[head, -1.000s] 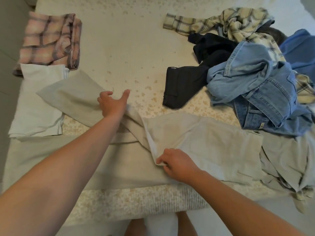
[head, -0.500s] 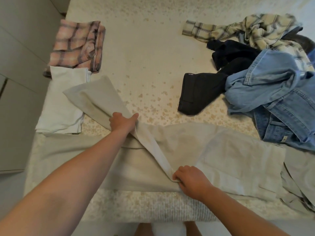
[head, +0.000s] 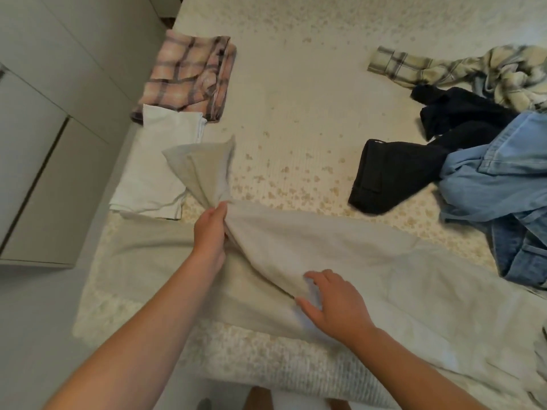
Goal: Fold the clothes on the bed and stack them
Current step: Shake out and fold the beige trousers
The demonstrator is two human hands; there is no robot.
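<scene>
Beige trousers (head: 325, 250) lie spread along the near edge of the bed (head: 310, 99). My left hand (head: 210, 232) is shut on one trouser leg, bunching it so its end (head: 204, 170) fans upward over the white garment. My right hand (head: 334, 306) rests flat on the trousers with fingers spread, pressing the fabric near a fold. At the bed's left side lie a folded pink plaid shirt (head: 186, 81) and, in front of it, a folded white garment (head: 157, 170).
An unfolded heap sits at the right: a yellow plaid shirt (head: 461, 69), black clothing (head: 414, 161), and blue denim (head: 503, 187). A grey cabinet (head: 44, 128) stands left of the bed. The floor shows below the mattress edge.
My left hand closed around the trouser leg and gathered it, lifting its end. My right hand let go of the fabric's edge and opened flat on it. The view shifted leftward.
</scene>
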